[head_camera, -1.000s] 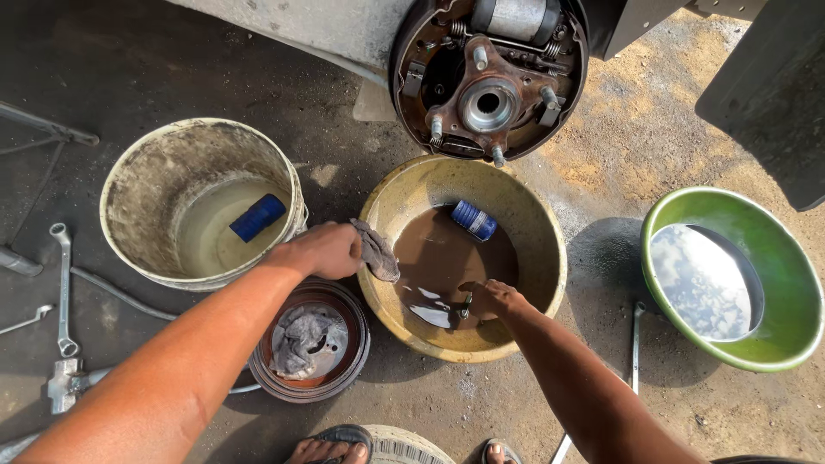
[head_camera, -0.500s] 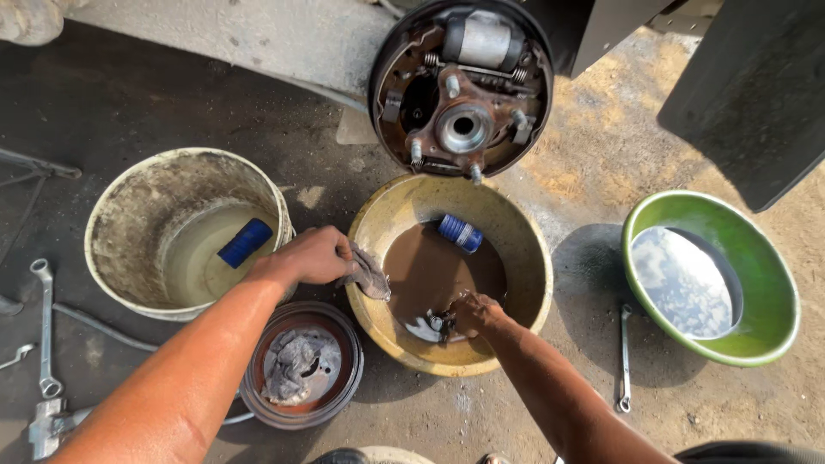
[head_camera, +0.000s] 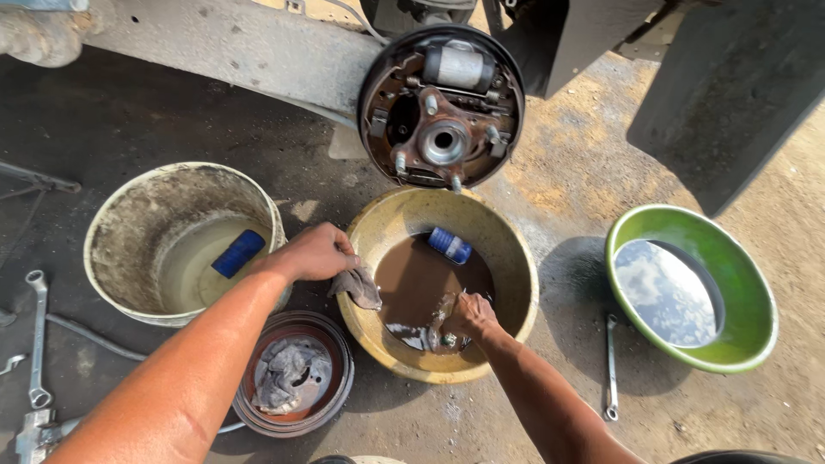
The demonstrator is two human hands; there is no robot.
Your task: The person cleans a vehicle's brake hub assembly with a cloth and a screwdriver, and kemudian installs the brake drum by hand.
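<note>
Your left hand (head_camera: pixel 314 252) sits on the left rim of the yellow basin (head_camera: pixel 516 275) at frame centre, fingers closed on a grey rag (head_camera: pixel 359 287) that hangs over the rim into the basin. Your right hand (head_camera: pixel 467 316) is down in the basin's lower part, in the brown water (head_camera: pixel 412 279), fingers curled around a small metal part (head_camera: pixel 447 339); the part is too small and wet to tell what it is. The two hands are apart, one at the rim, one in the water.

A blue-and-white can (head_camera: pixel 449 245) lies tilted against the basin's upper inside wall, partly in the water.

Left of the basin: a dirty white bucket (head_camera: pixel 129 232) with murky water and a blue object (head_camera: pixel 238 253) in it. Lower left of the basin, touching or just beside it: a brake drum (head_camera: pixel 331 344) with a second grey cloth (head_camera: pixel 290 375) lying inside.

Top centre: an exposed wheel hub with brake shoes (head_camera: pixel 441 107), just above the basin.

Right side: a green basin (head_camera: pixel 748 283) holding clear water. A wrench (head_camera: pixel 610 365) lies on the ground between the two basins. Another wrench (head_camera: pixel 37 337) lies at the far left edge.
</note>
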